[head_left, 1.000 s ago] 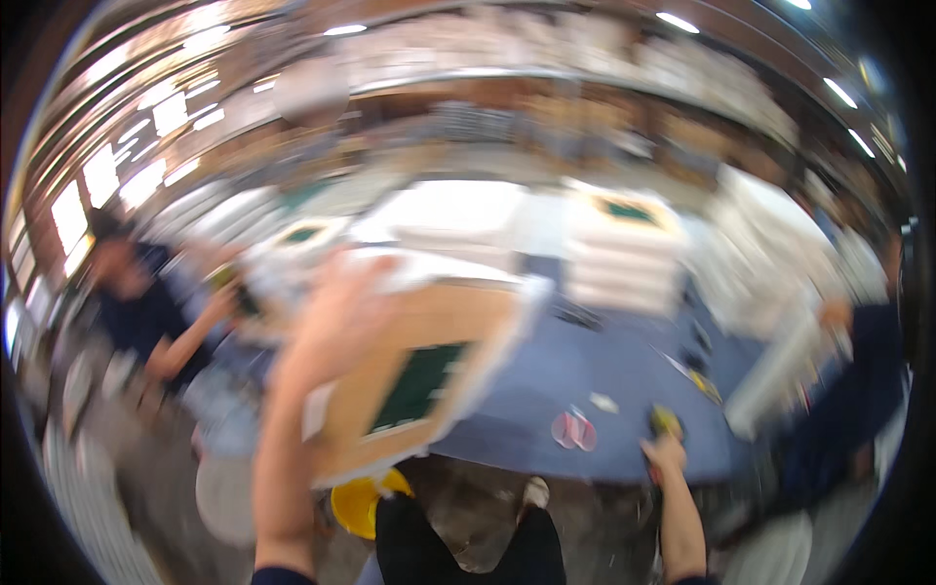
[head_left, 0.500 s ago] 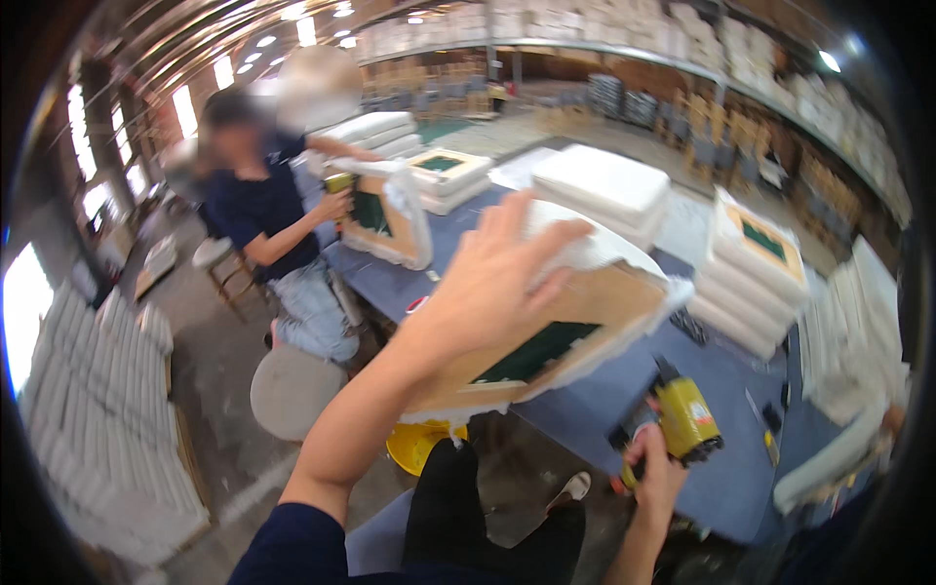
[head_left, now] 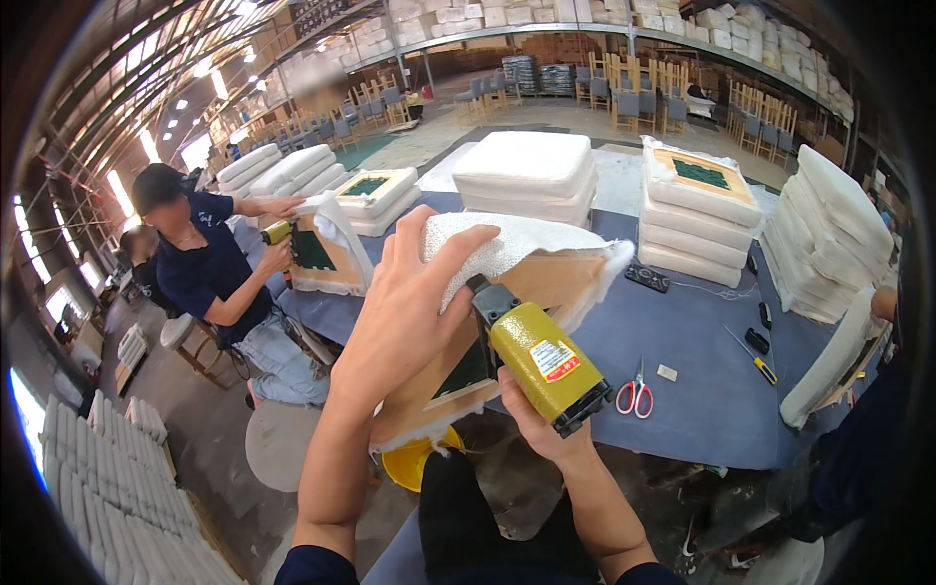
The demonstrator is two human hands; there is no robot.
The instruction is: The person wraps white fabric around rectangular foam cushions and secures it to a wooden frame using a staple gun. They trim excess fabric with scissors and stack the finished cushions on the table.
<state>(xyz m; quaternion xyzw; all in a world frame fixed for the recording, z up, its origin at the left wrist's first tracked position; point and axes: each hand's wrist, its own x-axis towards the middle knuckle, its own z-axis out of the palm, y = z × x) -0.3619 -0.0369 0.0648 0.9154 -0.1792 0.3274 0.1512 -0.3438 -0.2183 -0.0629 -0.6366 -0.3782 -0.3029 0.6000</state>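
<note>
The padded seat panel (head_left: 570, 278) sits tilted at the centre of view, wooden underside toward the wearer, its white cover (head_left: 487, 249) folded over the upper edge. The left hand (head_left: 395, 307) grasps that edge, fingers spread over the cover; the right hand (head_left: 546, 421) is wrapped around the yellow staple gun (head_left: 542, 353), though I cannot tell whether a finger is on the trigger. The gun's black nose lies at three o'clock from the left hand, right by its thumb, so a slip or an early squeeze could drive a staple into a digit. If the left grip slackens, the cover could wrinkle or the leaning panel slide toward the yellow bucket (head_left: 405, 466) between six and seven o'clock. The scissors (head_left: 636, 398) at four o'clock seem far enough off not to snag.
</note>
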